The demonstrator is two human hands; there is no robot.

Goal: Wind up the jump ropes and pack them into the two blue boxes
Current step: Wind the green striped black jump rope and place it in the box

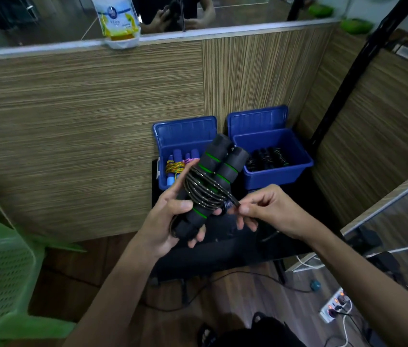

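My left hand grips a black jump rope: two foam handles with green rings, held side by side, with dark cord wound around their middle. My right hand pinches the loose end of that cord just right of the handles. Behind stand two open blue boxes on a low black stand. The left box holds ropes with blue handles and yellow and pink cords. The right box holds several black wound ropes.
A green plastic chair stands at the left. A wood-grain partition rises behind the boxes, with a bottle on its ledge. A power strip and cables lie on the floor at the lower right. A black pole leans at the right.
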